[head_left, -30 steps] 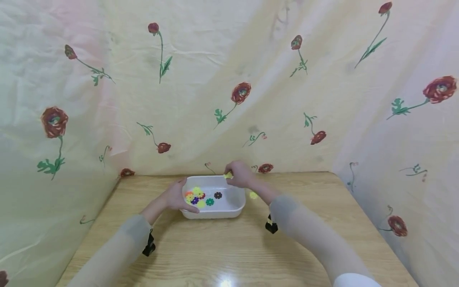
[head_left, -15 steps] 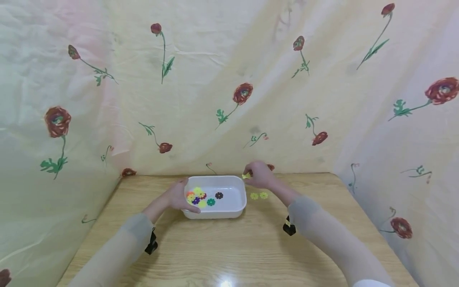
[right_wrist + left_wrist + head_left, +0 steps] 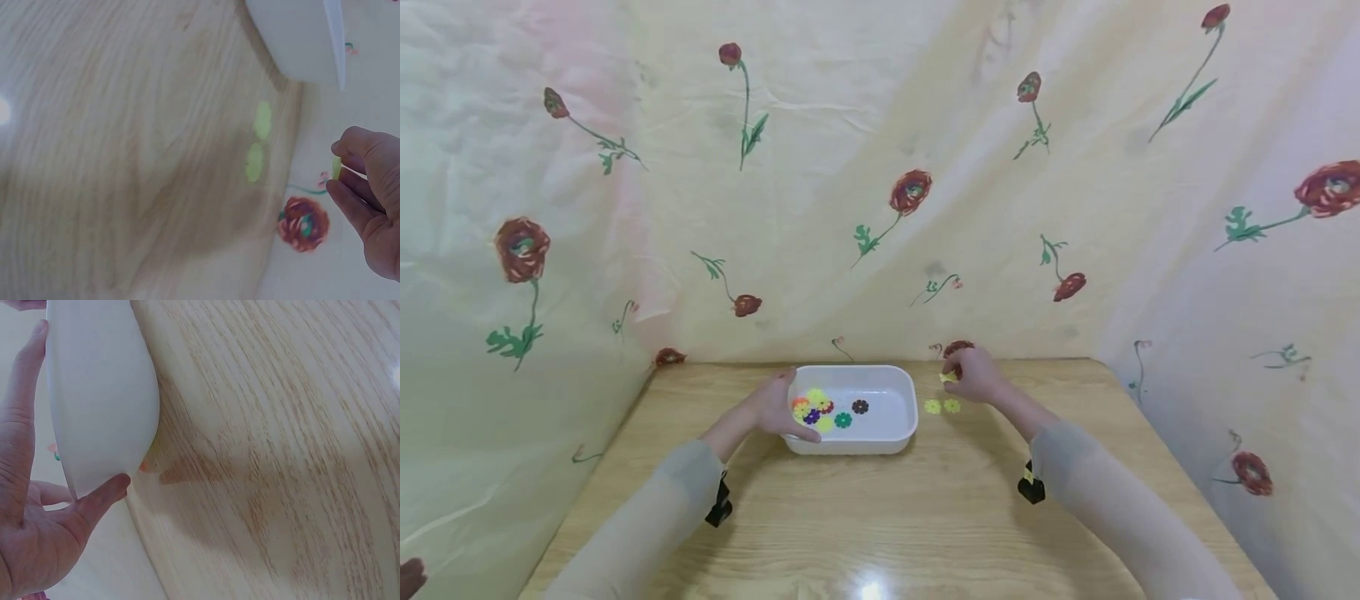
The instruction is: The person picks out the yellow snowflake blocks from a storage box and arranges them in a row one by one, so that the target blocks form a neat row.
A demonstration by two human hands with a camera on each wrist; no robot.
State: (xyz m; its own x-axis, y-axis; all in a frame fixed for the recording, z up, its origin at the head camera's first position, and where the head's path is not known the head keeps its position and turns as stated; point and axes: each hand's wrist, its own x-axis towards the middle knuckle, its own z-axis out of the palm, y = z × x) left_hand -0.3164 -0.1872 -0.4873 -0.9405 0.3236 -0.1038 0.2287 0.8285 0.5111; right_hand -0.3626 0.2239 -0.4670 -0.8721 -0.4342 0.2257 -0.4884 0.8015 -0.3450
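A white plastic tub (image 3: 850, 447) sits on the table, and my left hand (image 3: 772, 406) grips its left end. In the left wrist view the fingers spread over the rim and wall of the tub (image 3: 103, 394). Inside are several flower-shaped plastic pieces, among them a green one (image 3: 843, 420) and a dark brown one (image 3: 861, 407). Right of the tub, my right hand (image 3: 977, 375) pinches a yellow flower piece (image 3: 336, 167) between thumb and fingertips, above the table's far edge. Two yellow flower pieces lie side by side on the table, a left one (image 3: 932, 407) and a right one (image 3: 952, 406).
The wood-grain table (image 3: 850, 525) ends at a cream curtain (image 3: 820, 208) printed with red flowers, which hangs behind and on both sides. A black wrist device hangs under each forearm, at the left (image 3: 719, 502) and the right (image 3: 1032, 485).
My right hand has moved right, from over the tub to beyond its right end, with the yellow flower piece pinched. The left hand keeps its grip on the tub.
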